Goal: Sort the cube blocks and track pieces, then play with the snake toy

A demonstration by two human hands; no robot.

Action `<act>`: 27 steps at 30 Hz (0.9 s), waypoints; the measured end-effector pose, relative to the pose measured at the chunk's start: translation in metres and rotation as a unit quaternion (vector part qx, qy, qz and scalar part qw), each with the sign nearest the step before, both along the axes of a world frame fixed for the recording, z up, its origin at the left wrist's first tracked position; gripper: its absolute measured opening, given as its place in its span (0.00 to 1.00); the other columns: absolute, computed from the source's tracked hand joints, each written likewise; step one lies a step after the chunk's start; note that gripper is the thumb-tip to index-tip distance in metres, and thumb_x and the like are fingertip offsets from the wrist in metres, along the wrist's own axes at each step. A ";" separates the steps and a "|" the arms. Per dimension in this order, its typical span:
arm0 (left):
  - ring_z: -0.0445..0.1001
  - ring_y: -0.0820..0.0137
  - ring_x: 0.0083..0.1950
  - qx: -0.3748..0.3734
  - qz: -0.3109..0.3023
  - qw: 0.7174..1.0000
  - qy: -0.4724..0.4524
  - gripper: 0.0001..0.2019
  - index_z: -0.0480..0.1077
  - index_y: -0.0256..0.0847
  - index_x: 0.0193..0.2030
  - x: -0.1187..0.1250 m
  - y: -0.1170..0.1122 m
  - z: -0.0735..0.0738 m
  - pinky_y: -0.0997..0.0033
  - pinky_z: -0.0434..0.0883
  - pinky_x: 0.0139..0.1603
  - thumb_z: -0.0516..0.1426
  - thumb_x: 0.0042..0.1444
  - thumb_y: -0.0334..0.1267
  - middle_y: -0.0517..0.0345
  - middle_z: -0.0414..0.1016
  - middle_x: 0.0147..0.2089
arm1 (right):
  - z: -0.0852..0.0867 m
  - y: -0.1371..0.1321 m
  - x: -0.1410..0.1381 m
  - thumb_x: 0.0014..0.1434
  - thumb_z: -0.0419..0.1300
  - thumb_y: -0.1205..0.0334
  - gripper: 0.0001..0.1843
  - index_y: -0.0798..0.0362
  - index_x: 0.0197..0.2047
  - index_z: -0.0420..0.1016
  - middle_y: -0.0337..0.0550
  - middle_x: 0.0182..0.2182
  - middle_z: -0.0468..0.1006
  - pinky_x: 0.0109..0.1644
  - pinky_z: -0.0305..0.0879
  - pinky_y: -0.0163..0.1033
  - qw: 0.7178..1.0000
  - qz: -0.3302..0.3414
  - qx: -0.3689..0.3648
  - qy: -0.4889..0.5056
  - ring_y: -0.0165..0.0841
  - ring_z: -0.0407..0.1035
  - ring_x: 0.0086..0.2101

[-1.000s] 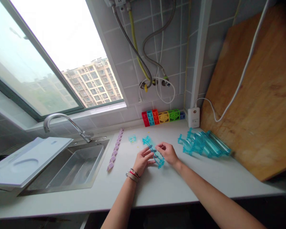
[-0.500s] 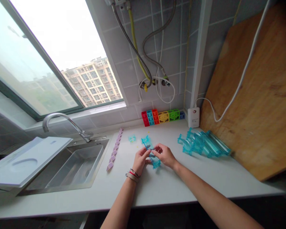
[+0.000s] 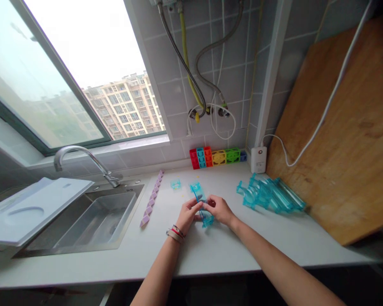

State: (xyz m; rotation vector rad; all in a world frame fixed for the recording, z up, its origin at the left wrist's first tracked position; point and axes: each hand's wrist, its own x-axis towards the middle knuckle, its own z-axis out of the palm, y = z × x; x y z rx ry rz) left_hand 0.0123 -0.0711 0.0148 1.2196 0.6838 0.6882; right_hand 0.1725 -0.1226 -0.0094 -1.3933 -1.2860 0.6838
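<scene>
Both hands meet over the white counter around a translucent teal plastic track piece. My left hand, with bands at its wrist, has its fingers closed on the piece's left side. My right hand pinches at the piece's middle from the right, fingertips close to the left ones. The fingers hide the piece's centre, and I cannot tell whether it is one part or two joined. Just beyond the hands lies a small teal plastic part.
A row of coloured blocks stands by the wall. More teal track pieces lie right, before a leaning wooden board. A lilac zigzag strip lies left, beside the sink and its tap.
The right fingertips have drawn in slightly toward the left ones over the teal piece. The camera view has shifted a little. The other things lie as before.
</scene>
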 end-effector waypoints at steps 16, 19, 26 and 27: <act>0.80 0.55 0.50 -0.028 -0.003 0.999 -0.041 0.29 0.73 0.39 0.61 0.001 0.002 0.005 0.66 0.81 0.35 0.68 0.53 0.46 0.40 0.78 0.57 | -0.002 0.005 0.001 0.55 0.67 0.48 0.16 0.53 0.30 0.78 0.36 0.24 0.74 0.30 0.59 0.33 0.999 0.034 -0.020 0.015 0.29 0.64 0.25; 0.80 0.55 0.51 -0.040 -0.001 0.998 -0.050 0.29 0.72 0.40 0.61 0.000 0.003 0.008 0.63 0.82 0.35 0.67 0.54 0.46 0.42 0.79 0.55 | -0.003 0.007 0.002 0.57 0.64 0.44 0.20 0.53 0.28 0.78 0.35 0.22 0.71 0.30 0.58 0.33 0.998 0.030 -0.022 0.051 0.29 0.62 0.25; 0.81 0.57 0.47 -0.052 -0.001 0.998 -0.034 0.28 0.72 0.39 0.60 0.001 0.005 0.005 0.66 0.81 0.33 0.68 0.53 0.45 0.43 0.79 0.55 | 0.002 0.005 0.005 0.56 0.63 0.44 0.20 0.53 0.26 0.76 0.34 0.21 0.68 0.28 0.57 0.33 0.997 0.029 -0.029 0.062 0.29 0.61 0.25; 0.81 0.58 0.46 -0.052 0.009 0.998 -0.027 0.29 0.72 0.39 0.60 0.001 0.005 0.003 0.67 0.81 0.33 0.69 0.52 0.45 0.43 0.78 0.56 | 0.001 0.004 0.006 0.56 0.64 0.45 0.20 0.53 0.24 0.74 0.33 0.20 0.67 0.28 0.56 0.33 0.997 0.026 -0.029 0.061 0.28 0.59 0.24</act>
